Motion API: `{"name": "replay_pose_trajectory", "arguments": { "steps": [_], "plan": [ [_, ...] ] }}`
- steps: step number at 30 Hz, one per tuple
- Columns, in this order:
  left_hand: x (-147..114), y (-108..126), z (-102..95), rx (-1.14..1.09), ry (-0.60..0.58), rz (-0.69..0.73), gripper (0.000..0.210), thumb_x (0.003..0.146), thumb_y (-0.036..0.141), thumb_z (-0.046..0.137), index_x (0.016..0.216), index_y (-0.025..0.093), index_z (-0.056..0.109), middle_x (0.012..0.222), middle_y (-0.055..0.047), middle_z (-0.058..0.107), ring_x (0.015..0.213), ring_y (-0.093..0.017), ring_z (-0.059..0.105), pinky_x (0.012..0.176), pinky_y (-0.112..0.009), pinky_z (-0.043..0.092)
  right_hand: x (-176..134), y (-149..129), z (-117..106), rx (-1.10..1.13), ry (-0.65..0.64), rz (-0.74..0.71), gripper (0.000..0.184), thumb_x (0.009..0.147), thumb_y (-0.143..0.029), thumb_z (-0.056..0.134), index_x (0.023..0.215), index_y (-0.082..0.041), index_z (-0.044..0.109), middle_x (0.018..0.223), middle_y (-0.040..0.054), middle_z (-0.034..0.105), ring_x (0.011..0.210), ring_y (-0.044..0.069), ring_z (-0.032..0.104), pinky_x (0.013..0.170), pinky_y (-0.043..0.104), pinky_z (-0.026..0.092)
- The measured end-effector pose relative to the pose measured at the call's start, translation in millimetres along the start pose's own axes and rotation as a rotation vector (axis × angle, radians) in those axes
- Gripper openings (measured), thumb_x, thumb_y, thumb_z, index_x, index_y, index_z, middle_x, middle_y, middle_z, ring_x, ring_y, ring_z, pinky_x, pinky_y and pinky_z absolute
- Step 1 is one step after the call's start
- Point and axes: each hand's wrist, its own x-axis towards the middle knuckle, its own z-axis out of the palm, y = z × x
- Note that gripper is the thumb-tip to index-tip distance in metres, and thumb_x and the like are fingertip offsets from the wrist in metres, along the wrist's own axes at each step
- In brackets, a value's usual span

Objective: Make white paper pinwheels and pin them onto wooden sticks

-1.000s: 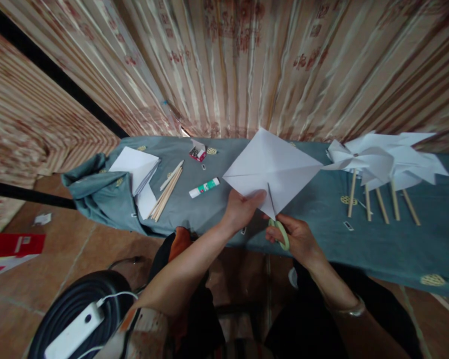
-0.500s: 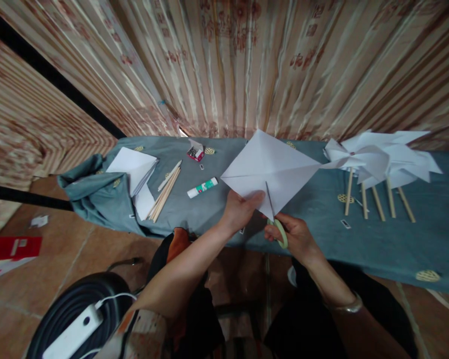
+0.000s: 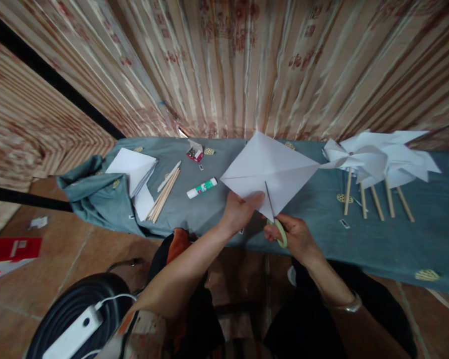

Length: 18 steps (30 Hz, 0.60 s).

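Note:
A creased square of white paper [image 3: 273, 159] is held up over the table with one corner pointing toward me. My left hand [image 3: 239, 209] pinches its lower left edge, thumb on top and fingers underneath. In my right hand [image 3: 294, 237] are scissors [image 3: 282, 237] with light green handles. One blade lies over the paper, running from the near corner toward the middle; the other blade is hidden below the sheet. To the left of the paper lies a glue stick [image 3: 202, 188] with a green label.
Several white paper pinwheels [image 3: 374, 154] on wooden sticks lie at the right. Leftward are wooden sticks [image 3: 166, 197], a white pen [image 3: 169, 176], stacked white paper [image 3: 132, 164] and a small open box of pins [image 3: 195, 151]. A coiled black hose [image 3: 56, 304] sits on the floor.
Almost nothing differs. Both hands, the scissors and the paper hold nearly the same positions, with only a very slight shift of the whole view.

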Motion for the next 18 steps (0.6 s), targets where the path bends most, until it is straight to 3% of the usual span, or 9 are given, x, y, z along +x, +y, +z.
{"name": "replay_pose_trajectory", "arguments": {
  "steps": [7, 18],
  "plan": [
    [-1.1, 0.2, 1.0, -0.004, -0.045, 0.001, 0.031, 0.067, 0.044, 0.074, 0.061, 0.020, 0.055, 0.053, 0.001, 0.054, 0.049, -0.013, 0.050, 0.051, -0.027, 0.043, 0.2, -0.5, -0.5, -0.024, 0.002, -0.013, 0.038, 0.061, -0.053, 0.081, 0.066, -0.018, 0.068, 0.054, 0.0002, 0.065, 0.048, 0.012, 0.055, 0.047, 0.024, 0.044],
    [-0.9, -2.7, -1.2, -0.010, 0.024, 0.016, 0.025, 0.066, 0.038, 0.078, 0.070, 0.019, 0.063, 0.065, -0.002, 0.064, 0.062, -0.017, 0.058, 0.060, -0.029, 0.047, -0.7, 0.0, 0.8, -0.055, -0.005, -0.014, 0.041, 0.063, -0.057, 0.078, 0.064, -0.019, 0.064, 0.056, 0.0018, 0.066, 0.050, 0.013, 0.057, 0.049, 0.025, 0.045]
  ]
}}
